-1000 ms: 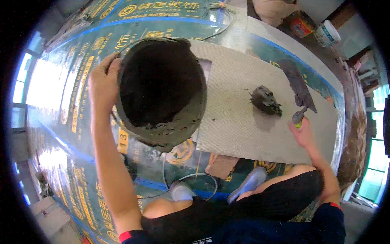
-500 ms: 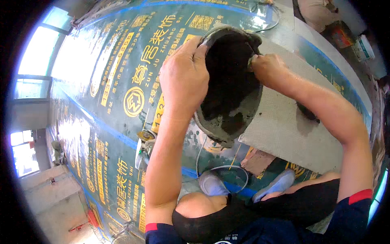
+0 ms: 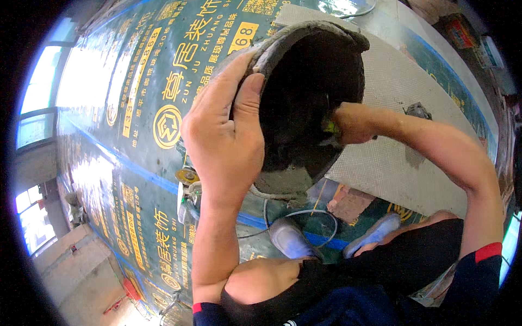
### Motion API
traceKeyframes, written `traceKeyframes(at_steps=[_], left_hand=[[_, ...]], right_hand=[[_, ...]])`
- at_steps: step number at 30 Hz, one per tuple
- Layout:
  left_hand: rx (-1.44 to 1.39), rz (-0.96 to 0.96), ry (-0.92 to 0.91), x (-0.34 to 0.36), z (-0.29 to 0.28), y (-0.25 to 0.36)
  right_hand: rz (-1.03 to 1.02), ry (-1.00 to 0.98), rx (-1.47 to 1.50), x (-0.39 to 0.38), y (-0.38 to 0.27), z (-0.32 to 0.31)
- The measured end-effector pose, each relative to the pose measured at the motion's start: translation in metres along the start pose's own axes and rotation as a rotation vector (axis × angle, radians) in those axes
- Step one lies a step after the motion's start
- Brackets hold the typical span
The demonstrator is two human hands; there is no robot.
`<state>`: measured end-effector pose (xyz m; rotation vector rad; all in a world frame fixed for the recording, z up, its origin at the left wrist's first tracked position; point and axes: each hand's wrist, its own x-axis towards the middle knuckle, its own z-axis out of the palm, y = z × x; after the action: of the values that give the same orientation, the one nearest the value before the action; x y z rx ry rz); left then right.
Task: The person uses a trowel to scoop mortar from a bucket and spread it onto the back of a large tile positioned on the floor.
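My left hand grips the near-left rim of a dark, mortar-caked bucket, held tilted so that its open mouth faces me. My right hand is closed on a yellow-green trowel handle inside the bucket; the blade is mostly lost in the dark interior. Grey wet mortar coats the rim and lower inner wall. Behind the bucket lies a large grey textured tile, with a lump of grey mortar on it, partly covered by my right forearm.
A power tool with a yellow disc and a looped cable lie near my feet on green printed floor sheeting. A broken brown tile piece sits by the grey tile. Small buckets stand at the upper right.
The bucket has been tilted and shifted rightward. My right hand, earlier out over the tile with the trowel, moved to the bucket and is now lower inside it.
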<state>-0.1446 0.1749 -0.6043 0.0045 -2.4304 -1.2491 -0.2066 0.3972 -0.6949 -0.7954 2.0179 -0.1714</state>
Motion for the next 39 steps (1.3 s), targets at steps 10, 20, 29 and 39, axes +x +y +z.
traceKeyframes(at_steps=[10, 20, 29, 39], left_hand=[[0.005, -0.039, -0.053, -0.001, 0.013, 0.015], [0.238, 0.006, 0.013, 0.003, 0.032, 0.030], [0.229, -0.090, -0.037, 0.053, -0.018, -0.023], [0.228, -0.083, -0.117, 0.079, 0.013, -0.004]], right_hand=[[-0.084, 0.026, 0.733, -0.010, -0.008, 0.073], [-0.363, 0.127, 1.189, -0.057, 0.003, 0.110], [0.144, 0.707, 0.873, -0.232, 0.089, 0.176], [1.066, 1.133, 0.294, -0.367, 0.233, 0.372]])
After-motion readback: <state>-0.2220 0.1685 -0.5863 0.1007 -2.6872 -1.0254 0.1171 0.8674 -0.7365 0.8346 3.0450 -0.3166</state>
